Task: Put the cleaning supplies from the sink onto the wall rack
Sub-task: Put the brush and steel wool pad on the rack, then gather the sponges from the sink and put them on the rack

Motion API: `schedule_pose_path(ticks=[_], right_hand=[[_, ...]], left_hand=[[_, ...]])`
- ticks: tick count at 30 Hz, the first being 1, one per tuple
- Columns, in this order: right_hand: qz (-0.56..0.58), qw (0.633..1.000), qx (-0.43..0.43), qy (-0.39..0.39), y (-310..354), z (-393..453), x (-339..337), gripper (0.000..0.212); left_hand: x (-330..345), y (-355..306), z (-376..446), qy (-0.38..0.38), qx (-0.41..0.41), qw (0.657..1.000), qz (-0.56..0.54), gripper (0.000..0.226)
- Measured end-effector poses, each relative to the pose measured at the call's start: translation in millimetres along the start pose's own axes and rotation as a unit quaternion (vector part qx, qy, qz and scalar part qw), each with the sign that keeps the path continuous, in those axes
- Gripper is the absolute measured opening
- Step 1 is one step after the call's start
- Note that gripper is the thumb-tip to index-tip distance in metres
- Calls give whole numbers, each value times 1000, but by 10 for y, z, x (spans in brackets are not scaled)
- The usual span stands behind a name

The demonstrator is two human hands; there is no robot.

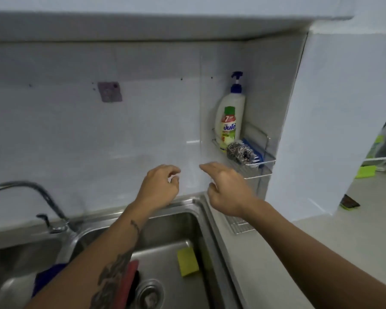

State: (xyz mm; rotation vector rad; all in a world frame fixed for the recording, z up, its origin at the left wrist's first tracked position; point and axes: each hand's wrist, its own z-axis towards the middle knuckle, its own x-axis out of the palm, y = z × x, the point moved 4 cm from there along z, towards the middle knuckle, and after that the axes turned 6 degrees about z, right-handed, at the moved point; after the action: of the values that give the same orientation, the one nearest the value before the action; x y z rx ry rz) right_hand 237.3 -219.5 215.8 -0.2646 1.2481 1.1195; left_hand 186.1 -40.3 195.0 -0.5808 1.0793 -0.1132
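Head view, looking down over a steel sink point(201, 210) set in a pale counter point(321, 253). Both hands raised in front of the white tiled wall, empty. Left hand point(159, 186): fingers point(173, 169) loosely curled, slightly apart, holding nothing. Right hand point(226, 189): fingers point(206, 167) half-spread and curved, thumb apart from the rest, holding nothing. A narrow gap of bare wall shows between the two sets of fingertips. Wall rack point(266, 162), wire, fixed in the corner just right of and above the right fingers; its front rail sits close behind the right knuckles. On the rack: a white pump bottle point(231, 114) with blue pump, upright at the back left; a steel scourer point(241, 152) in front of it; something blue point(253, 150) behind the scourer, kind unclear. The near right part of the rack's shelf looks open. Below the fingers, in the basin: a yellow-green sponge point(187, 262) lying flat near the right wall, apart from the drain point(149, 295); a red item point(130, 277) mostly hidden behind the left forearm; a blue item point(47, 277) at the divider to the left, partly hidden. Faucet point(31, 192) well left of the left fingers. Basin floor between sponge and drain is bare.
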Motion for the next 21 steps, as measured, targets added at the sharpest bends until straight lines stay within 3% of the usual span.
schedule_pose_path(ticks=[6,12,18,21], right_hand=[[32,990,63,119,406,-89,1223,64],[53,958,145,244,466,-451,2252,69],[36,918,186,349,321,-834,2903,68],[11,904,162,396,249,-1006,3228,71]], left_hand=[[-73,1034,-571,55,-71,996,-18,29],[227,1945,-1239,128,-149,980,-38,31],[813,2470,-1876,234,-193,953,-24,23],[1035,2606,-2131,269,-221,938,3,13]])
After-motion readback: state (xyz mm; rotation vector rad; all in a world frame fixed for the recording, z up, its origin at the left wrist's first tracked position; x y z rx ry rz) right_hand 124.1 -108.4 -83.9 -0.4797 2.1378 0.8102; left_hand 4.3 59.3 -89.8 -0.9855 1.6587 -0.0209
